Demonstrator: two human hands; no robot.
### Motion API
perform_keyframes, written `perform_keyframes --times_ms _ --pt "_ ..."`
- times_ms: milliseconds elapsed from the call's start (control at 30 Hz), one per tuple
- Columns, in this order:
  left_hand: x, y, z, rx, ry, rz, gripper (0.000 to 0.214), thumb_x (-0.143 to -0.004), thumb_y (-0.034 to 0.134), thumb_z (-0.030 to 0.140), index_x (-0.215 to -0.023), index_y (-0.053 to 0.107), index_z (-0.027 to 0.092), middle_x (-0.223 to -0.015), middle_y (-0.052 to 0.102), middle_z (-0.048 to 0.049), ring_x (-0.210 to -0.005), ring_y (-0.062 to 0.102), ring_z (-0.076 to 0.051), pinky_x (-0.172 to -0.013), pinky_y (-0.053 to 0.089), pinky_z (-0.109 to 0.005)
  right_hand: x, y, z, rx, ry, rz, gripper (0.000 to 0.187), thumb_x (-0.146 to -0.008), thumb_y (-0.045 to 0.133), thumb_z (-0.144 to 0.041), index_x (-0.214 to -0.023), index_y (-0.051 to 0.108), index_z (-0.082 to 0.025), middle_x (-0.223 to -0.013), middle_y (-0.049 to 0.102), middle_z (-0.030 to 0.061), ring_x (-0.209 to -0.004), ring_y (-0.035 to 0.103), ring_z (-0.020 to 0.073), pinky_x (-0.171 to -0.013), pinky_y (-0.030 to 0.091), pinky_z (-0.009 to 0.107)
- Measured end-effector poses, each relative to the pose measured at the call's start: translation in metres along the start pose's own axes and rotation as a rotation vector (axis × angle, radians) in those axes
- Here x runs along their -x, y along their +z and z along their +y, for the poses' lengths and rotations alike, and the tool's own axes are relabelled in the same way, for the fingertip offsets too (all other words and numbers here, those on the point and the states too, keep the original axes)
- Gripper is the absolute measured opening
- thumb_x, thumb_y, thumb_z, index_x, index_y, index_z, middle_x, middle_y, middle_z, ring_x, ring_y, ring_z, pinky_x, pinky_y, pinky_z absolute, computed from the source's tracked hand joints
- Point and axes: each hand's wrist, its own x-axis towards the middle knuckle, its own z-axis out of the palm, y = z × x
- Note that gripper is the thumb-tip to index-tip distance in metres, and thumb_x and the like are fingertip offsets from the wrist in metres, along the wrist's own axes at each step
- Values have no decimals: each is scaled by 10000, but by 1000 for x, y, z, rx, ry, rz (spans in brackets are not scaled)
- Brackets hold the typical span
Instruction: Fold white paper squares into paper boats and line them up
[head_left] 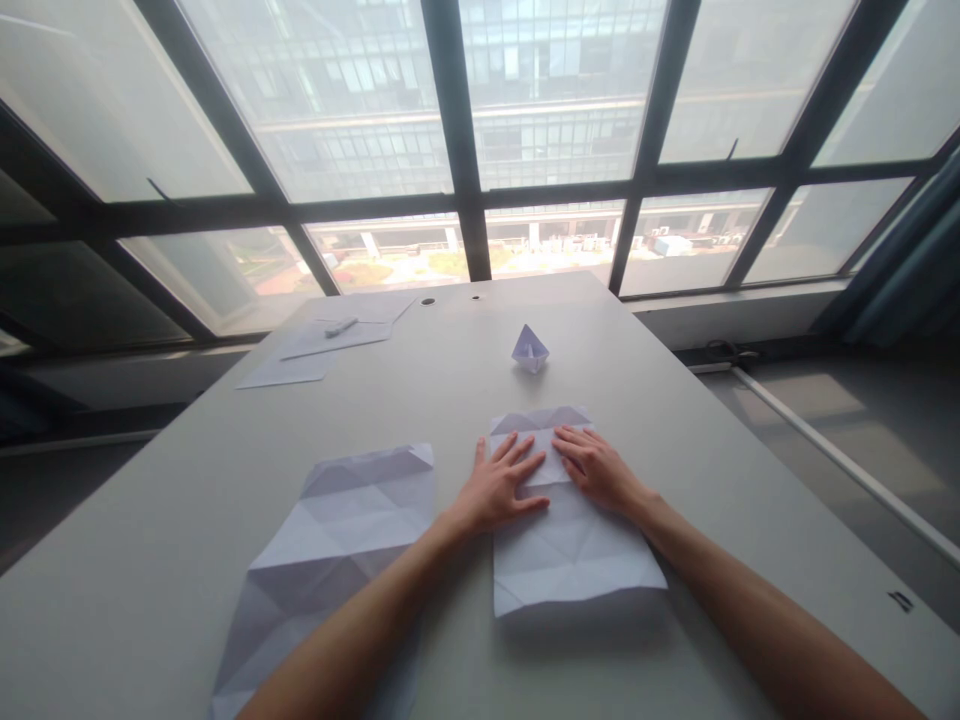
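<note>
Held the fingers (510, 443) of the left hand (504, 488) spread and those of the right hand (595, 465) closer together, backs upward, flat on the far part of a creased white sheet (570, 560) with its near edge raised off the surface (442, 400). Had a second creased sheet (360, 505) just to the left, partly hidden by the left forearm (360, 610), and a small folded paper boat (530, 352) upright beyond the hands. Saw, farther left, loose papers (281, 372) under a small white object (341, 327), too indistinct to identify, and dark-framed windows (454, 100) past the surface's far edge.
</note>
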Motion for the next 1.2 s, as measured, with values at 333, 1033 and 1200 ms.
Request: perform_keyframes --times_ms 333,1033,1200 --pt "0 1 1 -9 -15 21 615 -898 580 572 -1462 420 388 -1586 322 -38 -1480 214 -334 -1144 52 -676 -1 -4 -1 -35 -5 23 380 -978 452 -262 -1327 601 -241 -1437 537 61 -1350 474 217 -1162 315 439" --pt "-5 6 -8 395 -181 390 91 -861 649 275 -908 725 257 -1072 752 -11 -1165 633 -239 -1102 391 -422 2 -15 5 -316 -31 71 238 -940 563 -407 -920 743 -253 -965 751 39 -913 692 214 -872 526 340" --pt "-2 6 -8 535 -215 474 133 -878 622 316 -948 690 226 -948 755 -12 -899 711 -209 -813 533 -294 2 -12 10 -311 135 322 337 -886 619 -528 -753 691 -227 -771 716 43 -741 661 202 -745 526 315"
